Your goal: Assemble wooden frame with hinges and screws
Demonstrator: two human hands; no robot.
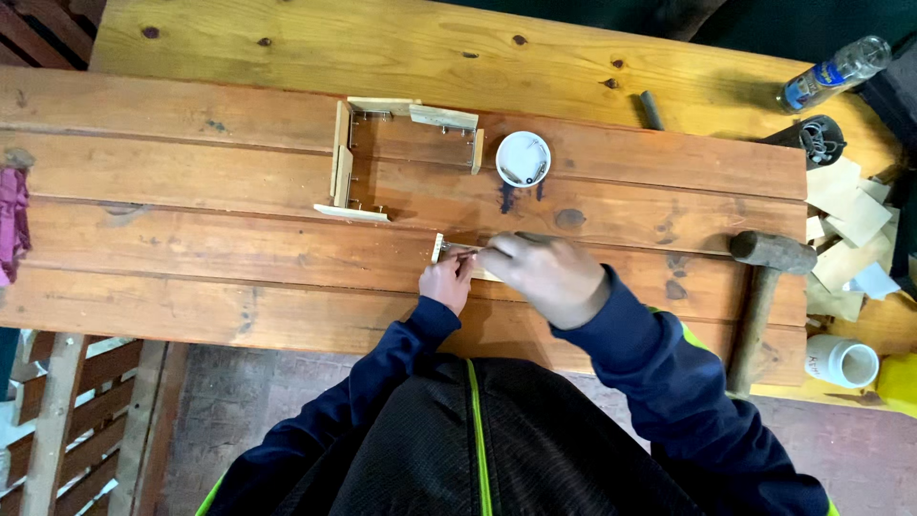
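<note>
Head view: looking straight down on a plank counter (191,239), dark-sleeved arms reaching in from below.
Left hand (447,280): curling shut around the near end of a small pale wood strip (438,247), pinning it against the counter.
Right hand (549,275): closing in a pinch on a thin metal piece (466,248), probably a nail or screw, though too small for telling; pressing its tip toward the strip.
Strip position: lying at the counter's middle, just below the open wooden frame (401,158), between both hands.
Strip axis: appearing to run roughly left to right, with one pale end facing left; mostly hidden under the fingers.
Metal piece axis: lying nearly level, pointing left into the strip.
Doing it well: judging that holding the strip flat and steady, keeping the metal piece in line with the strip's length, and keeping fingertips clear of the point would help.
Nearby: white round tub (522,158) just right of the frame; hammer (761,287) resting well to the right, untouched; wood offcuts (845,215) beyond.
</note>
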